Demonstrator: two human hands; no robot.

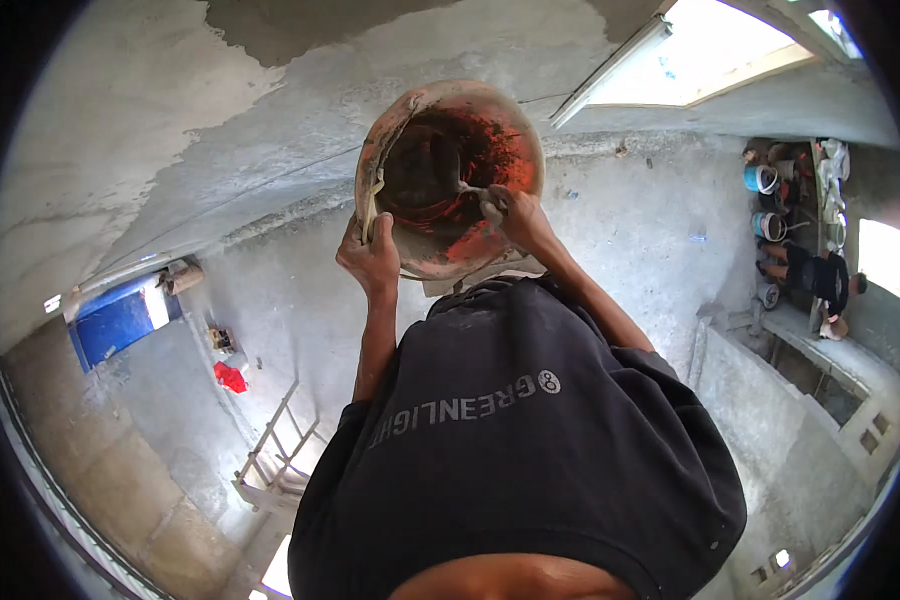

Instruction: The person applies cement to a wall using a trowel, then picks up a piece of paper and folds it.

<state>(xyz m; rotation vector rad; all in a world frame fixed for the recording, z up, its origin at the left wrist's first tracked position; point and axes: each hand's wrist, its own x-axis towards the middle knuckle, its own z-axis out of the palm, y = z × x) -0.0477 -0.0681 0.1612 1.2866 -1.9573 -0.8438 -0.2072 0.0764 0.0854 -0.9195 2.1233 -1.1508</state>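
A round bucket (pixel 518 140), reddish inside and caked with grey mortar, is tilted with its mouth toward me. My left hand (pixel 372 256) is closed around its near left rim, thumb on the inner side. On the right, my right hand (pixel 522 218) reaches over the rim with its fingers wrapped round the mortar-smeared handle of a trowel (pixel 467 187). The trowel's dark blade points into the bucket; its outline is hard to make out in the shadow. The bottom of the bucket is too dark to read.
A grey plastered wall (pixel 300 150) with a darker damp patch rises ahead. At right, a person (pixel 828 280) in dark clothes is near several buckets (pixel 767 226). A wooden frame (pixel 275 445), red cloth (pixel 230 377) and blue panel (pixel 115 325) are at left.
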